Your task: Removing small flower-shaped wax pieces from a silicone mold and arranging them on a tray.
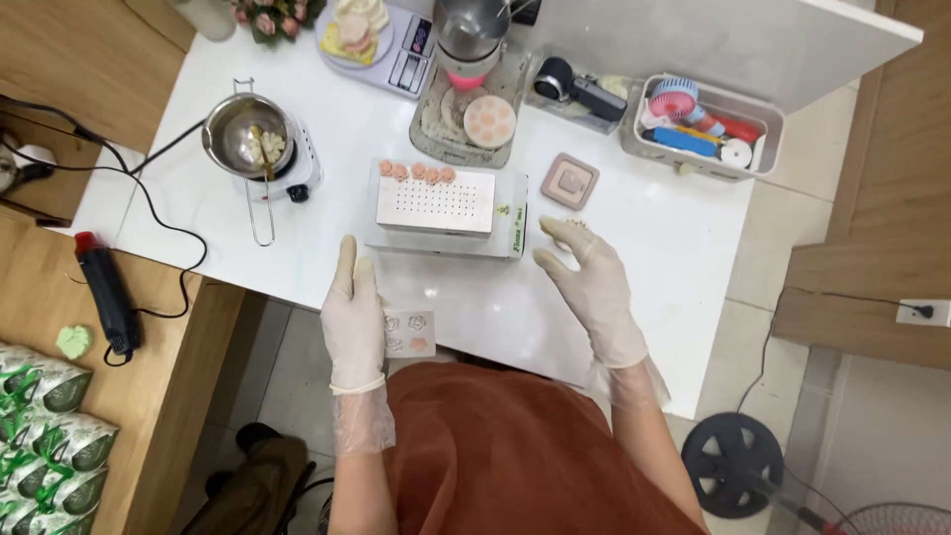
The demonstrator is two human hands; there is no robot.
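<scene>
Lying between hands [475, 297]: flower mould [408, 332]

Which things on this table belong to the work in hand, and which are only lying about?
In use, it seems:
left hand
right hand
small flower mould
white block with holes
pink flowers

Lying about:
melting pot
kitchen scale
square pink mould
tray with small fan
heat gun
</scene>
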